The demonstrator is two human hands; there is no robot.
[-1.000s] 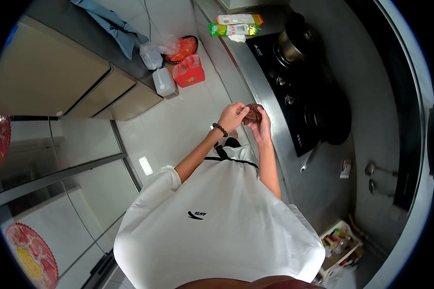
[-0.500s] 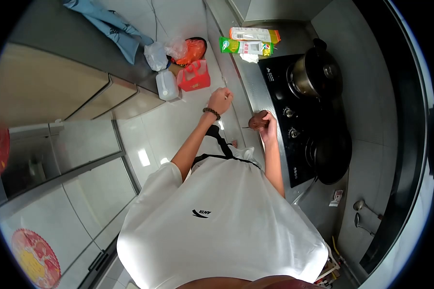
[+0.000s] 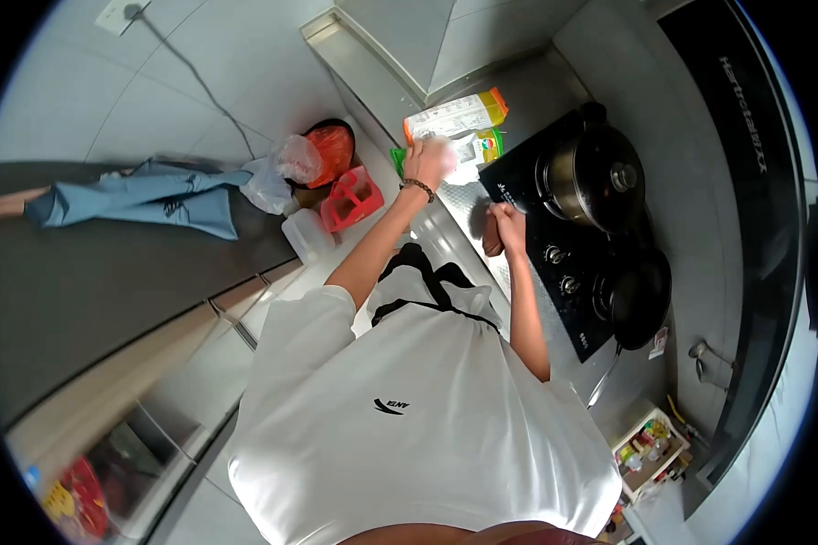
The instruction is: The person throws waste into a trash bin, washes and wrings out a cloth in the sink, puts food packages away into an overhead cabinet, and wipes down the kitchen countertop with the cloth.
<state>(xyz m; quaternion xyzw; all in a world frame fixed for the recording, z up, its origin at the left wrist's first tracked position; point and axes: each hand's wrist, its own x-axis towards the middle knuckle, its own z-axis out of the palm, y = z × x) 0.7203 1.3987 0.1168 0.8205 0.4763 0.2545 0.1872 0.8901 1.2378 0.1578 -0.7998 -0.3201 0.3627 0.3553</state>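
My left hand [image 3: 424,163], with a dark beaded bracelet on the wrist, is over the green packet [image 3: 489,143] on the steel counter. Its fingertips are smeared by motion, and whether they hold anything is unclear. Crumpled white material [image 3: 463,173] lies just right of this hand, by the packet. An orange and white packet [image 3: 456,116] lies behind. My right hand [image 3: 511,227] is closed around a soft-looking brown object [image 3: 493,238] over the counter edge beside the stove, its fingers hiding part of the object.
On the black stove [image 3: 568,259] stand a lidded pot [image 3: 595,179] and a dark pan [image 3: 641,300]. A red basket [image 3: 353,198], a whitish container [image 3: 307,236] and plastic bags [image 3: 268,186] are at the left. Blue cloth [image 3: 145,202] lies on the dark counter [image 3: 91,282].
My left hand has moved away from the brown object and up to the packets. My right hand keeps the brown object, now wrapped more tightly. The camera view has turned.
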